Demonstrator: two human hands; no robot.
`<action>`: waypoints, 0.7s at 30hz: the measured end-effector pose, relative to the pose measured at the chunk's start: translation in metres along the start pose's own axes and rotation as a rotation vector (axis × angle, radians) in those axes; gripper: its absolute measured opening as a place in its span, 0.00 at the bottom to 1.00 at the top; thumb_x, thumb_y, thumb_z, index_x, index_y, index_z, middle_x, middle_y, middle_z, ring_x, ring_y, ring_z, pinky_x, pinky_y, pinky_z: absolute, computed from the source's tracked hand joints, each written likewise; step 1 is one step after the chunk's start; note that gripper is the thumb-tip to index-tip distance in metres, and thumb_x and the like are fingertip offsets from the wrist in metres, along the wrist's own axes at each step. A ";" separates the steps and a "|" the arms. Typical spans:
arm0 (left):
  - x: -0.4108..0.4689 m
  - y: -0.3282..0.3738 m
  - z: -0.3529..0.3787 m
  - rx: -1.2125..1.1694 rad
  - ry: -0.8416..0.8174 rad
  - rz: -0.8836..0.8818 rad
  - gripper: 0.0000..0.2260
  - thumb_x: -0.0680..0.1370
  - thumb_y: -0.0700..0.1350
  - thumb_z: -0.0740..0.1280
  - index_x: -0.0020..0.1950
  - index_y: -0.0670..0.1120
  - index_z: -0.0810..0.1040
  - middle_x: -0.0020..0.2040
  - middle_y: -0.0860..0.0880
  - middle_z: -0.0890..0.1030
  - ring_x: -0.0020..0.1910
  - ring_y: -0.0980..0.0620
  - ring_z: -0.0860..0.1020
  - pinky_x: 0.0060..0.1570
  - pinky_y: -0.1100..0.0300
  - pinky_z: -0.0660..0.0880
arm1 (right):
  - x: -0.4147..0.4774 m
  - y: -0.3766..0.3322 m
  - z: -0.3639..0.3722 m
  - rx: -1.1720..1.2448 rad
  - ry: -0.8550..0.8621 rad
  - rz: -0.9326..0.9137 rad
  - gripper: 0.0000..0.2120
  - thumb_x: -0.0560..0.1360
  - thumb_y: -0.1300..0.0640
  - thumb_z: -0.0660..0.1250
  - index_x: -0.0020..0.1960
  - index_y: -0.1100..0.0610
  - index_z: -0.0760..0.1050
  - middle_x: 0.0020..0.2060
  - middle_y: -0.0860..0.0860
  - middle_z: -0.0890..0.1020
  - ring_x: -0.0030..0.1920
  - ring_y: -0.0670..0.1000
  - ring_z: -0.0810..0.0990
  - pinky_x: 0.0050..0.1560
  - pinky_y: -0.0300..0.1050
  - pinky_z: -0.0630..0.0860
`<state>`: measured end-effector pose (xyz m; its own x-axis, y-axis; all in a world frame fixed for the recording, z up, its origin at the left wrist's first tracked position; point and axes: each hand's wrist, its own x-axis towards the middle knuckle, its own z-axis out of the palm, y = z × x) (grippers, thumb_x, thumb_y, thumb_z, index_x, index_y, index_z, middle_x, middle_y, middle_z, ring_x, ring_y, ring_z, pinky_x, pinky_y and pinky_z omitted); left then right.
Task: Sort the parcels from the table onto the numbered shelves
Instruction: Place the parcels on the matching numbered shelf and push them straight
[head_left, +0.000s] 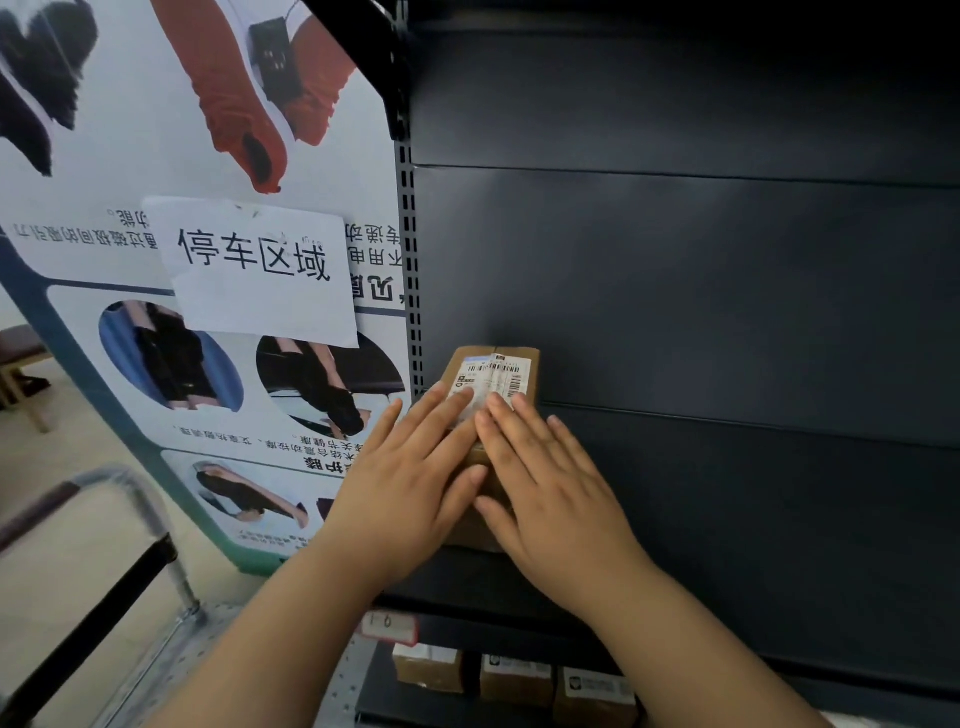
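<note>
While we lean toward the dark shelf (753, 545), both our hands lie flat on top of a brown cardboard parcel (511, 358). The parcel rests on this shelf at its left end, just beside the grey perforated upright (410, 260) of the rack, with its long side pointing to the back panel. A white label (493, 382) with barcodes is stuck on the far part of its top face.

Our left hand (410, 483) covers the left half of the parcel. Its fingers (447, 410) are straight and a little apart, and the tips reach the near edge of the label. Our right hand (550, 488) covers the right half in the same way. Its fingers (506, 415) are also straight and slightly spread, not curled around anything. The 2 index fingers lie side by side along the middle of the parcel, and the 2 thumbs point toward each other over its near part. Neither hand grips the parcel; the palms and fingers only press on its top.

Under the shelf edge hangs a small tag (389, 626) with a red border; its digits are too blurred to read for sure. On the lower shelf, 3 more cardboard parcels (517, 683) stand in a row, each with a white label.

To the left of the rack stands a large poster (156, 130) with photographs and printed text, and a white paper sheet (260, 270) with big black characters is fixed on it. At the lower left we see a metal handle (140, 499), blurred.
</note>
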<state>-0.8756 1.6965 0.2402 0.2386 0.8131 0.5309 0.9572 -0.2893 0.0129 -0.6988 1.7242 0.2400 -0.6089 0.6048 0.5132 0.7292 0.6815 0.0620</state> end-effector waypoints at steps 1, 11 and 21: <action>0.003 -0.003 0.001 0.005 -0.005 0.006 0.23 0.83 0.57 0.45 0.75 0.50 0.62 0.74 0.48 0.67 0.76 0.49 0.60 0.72 0.43 0.60 | 0.003 0.001 0.001 -0.006 -0.004 0.006 0.31 0.78 0.45 0.52 0.76 0.55 0.50 0.76 0.52 0.59 0.76 0.50 0.55 0.74 0.50 0.53; 0.017 -0.008 0.005 0.038 -0.032 -0.002 0.27 0.83 0.58 0.42 0.74 0.47 0.67 0.73 0.46 0.69 0.74 0.45 0.64 0.70 0.41 0.63 | 0.016 0.001 0.000 -0.058 -0.091 0.087 0.30 0.77 0.45 0.51 0.76 0.57 0.57 0.75 0.53 0.61 0.76 0.51 0.56 0.73 0.51 0.54; -0.014 -0.004 -0.032 0.045 0.054 -0.098 0.28 0.82 0.60 0.42 0.79 0.51 0.55 0.78 0.49 0.59 0.78 0.51 0.53 0.75 0.46 0.51 | -0.016 -0.034 -0.057 0.050 -0.059 0.344 0.32 0.75 0.35 0.37 0.72 0.44 0.29 0.72 0.39 0.31 0.71 0.38 0.27 0.69 0.38 0.30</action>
<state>-0.8877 1.6703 0.2598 0.1355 0.8076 0.5740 0.9821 -0.1858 0.0296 -0.6961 1.6675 0.2788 -0.3484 0.8243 0.4462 0.8796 0.4520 -0.1483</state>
